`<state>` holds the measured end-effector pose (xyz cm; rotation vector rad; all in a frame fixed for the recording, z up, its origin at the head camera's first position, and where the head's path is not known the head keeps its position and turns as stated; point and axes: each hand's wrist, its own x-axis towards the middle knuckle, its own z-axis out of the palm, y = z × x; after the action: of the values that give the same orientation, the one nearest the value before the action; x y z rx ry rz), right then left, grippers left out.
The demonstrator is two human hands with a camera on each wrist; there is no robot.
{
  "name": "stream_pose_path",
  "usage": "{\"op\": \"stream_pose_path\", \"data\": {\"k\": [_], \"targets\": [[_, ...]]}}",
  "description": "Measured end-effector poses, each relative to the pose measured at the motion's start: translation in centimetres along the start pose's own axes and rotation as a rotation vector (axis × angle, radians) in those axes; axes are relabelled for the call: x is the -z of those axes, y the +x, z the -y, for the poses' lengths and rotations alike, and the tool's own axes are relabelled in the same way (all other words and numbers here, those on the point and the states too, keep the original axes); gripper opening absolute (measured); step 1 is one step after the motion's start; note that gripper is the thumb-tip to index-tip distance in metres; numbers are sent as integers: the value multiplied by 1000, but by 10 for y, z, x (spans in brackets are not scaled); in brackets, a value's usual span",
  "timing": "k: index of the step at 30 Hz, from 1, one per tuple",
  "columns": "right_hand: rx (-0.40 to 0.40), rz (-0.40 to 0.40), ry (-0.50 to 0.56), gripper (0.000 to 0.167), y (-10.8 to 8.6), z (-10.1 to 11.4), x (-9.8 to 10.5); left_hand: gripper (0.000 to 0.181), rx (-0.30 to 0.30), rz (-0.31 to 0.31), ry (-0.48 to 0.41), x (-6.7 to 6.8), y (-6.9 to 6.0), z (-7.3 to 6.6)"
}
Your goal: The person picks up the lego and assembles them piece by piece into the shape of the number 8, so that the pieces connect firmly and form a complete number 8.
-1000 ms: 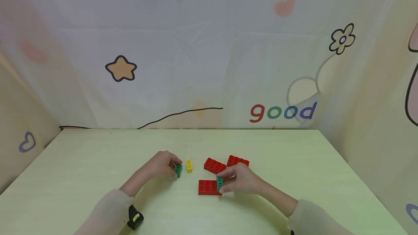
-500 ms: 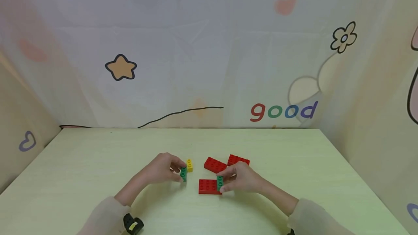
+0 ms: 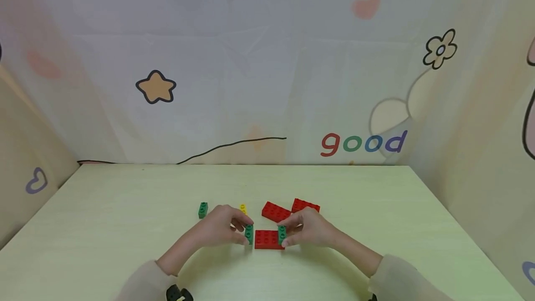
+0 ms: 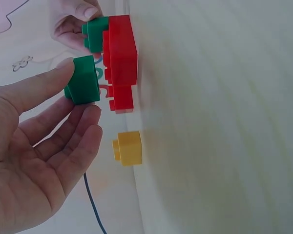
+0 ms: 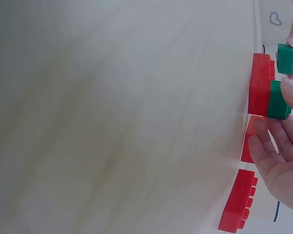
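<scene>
My left hand (image 3: 223, 226) pinches a small green building brick (image 4: 84, 80) between thumb and fingers, lifted above the table just left of a red brick (image 3: 266, 239). At that red brick's right end, another small green brick (image 5: 278, 100) sits on the studs, and my right hand (image 3: 311, 229) pinches it there by its two ends. The red brick lies flat on the table, studs up. In the left wrist view, a yellow brick (image 4: 130, 148) stands on the table below the left hand's fingers; the left hand partly covers it in the head view.
Two more red bricks, one (image 3: 276, 211) angled and one (image 3: 305, 205) farther right, lie behind the right hand. A third small green brick (image 3: 203, 210) stands on the pale table (image 3: 125, 208) left of the left hand. A patterned cloth (image 3: 234, 59) hangs behind.
My left hand has carried its green brick to the right, close to the red brick, uncovering the green brick on the left. My right hand has stayed in place.
</scene>
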<state>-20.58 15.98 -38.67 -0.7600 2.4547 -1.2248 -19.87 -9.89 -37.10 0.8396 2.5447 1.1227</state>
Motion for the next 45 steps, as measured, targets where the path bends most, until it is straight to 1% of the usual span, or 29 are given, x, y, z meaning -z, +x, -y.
{"op": "stream_pose_path", "data": {"k": [6,13,18,28,36,45], "targets": [[2,-5,0,43,-1,1,1,35,-12,7,1,-7,8,-5],[5,-7,-4,40,-2,2,1,33,14,-14,17,-15,14,-8],[-1,-11,-1,39,-1,3,1,33,13,-24,31,-15,15,-11],[-13,-4,-17,40,1,-1,1,31,7,-35,44,-16,17,-13],[-13,-6,-19,41,1,-2,1,31,36,-37,44,-15,19,-13],[-6,-1,-25,41,2,-2,2,31,76,-21,40,-16,21,-12]]}}
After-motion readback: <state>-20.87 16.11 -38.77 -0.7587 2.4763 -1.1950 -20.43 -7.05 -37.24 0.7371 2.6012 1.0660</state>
